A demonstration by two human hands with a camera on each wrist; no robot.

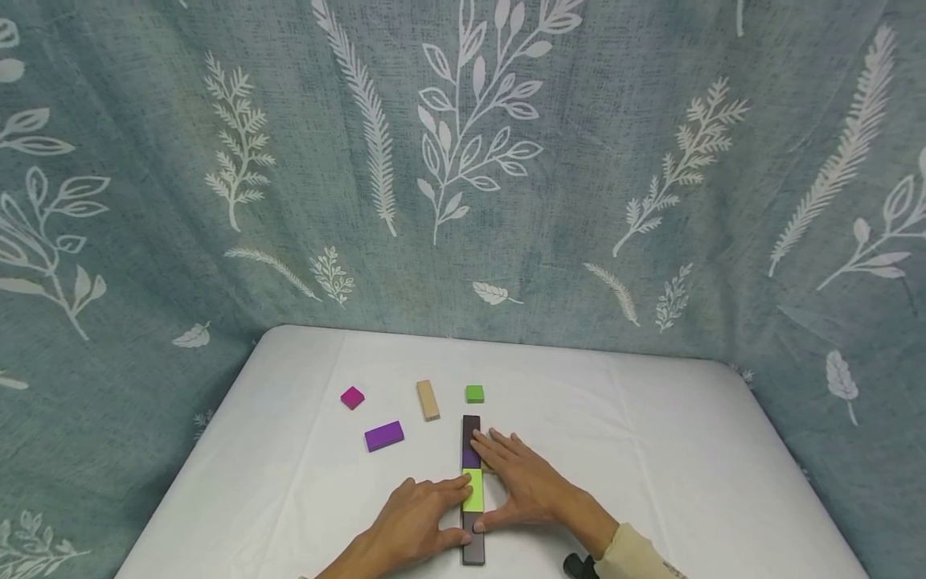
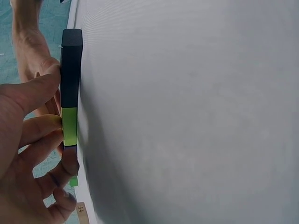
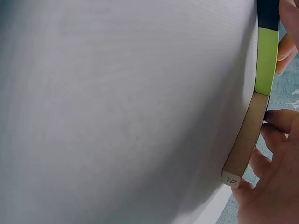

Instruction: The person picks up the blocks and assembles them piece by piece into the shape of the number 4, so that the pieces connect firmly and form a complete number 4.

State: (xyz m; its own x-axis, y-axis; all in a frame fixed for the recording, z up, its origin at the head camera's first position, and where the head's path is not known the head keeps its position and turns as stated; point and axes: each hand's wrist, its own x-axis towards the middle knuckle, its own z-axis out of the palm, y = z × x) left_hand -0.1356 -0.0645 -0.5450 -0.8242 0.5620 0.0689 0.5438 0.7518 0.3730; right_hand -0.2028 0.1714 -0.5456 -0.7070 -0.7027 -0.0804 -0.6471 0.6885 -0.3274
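Note:
A straight row of blocks runs away from me on the white table. It has a dark grey block (image 1: 473, 552) nearest, a lime green block (image 1: 473, 492) in the middle and a dark purple-black stretch (image 1: 471, 425) at the far end. From the left, my left hand (image 1: 408, 515) touches the row with thumb and extended fingertips. My right hand (image 1: 531, 482) lies along the other side, thumb by the grey block, fingertips by the dark stretch. A tan wooden block (image 3: 247, 135), its end marked, adjoins the lime block in the right wrist view; fingers mostly cover it in the head view.
Beyond the row lies a green cube (image 1: 474, 394). To the left are a tan block (image 1: 428, 400), a purple block (image 1: 384, 436) and a magenta cube (image 1: 352, 397). A black object (image 1: 579, 565) is by the right sleeve. Patterned teal cloth (image 1: 448, 265) surrounds the table.

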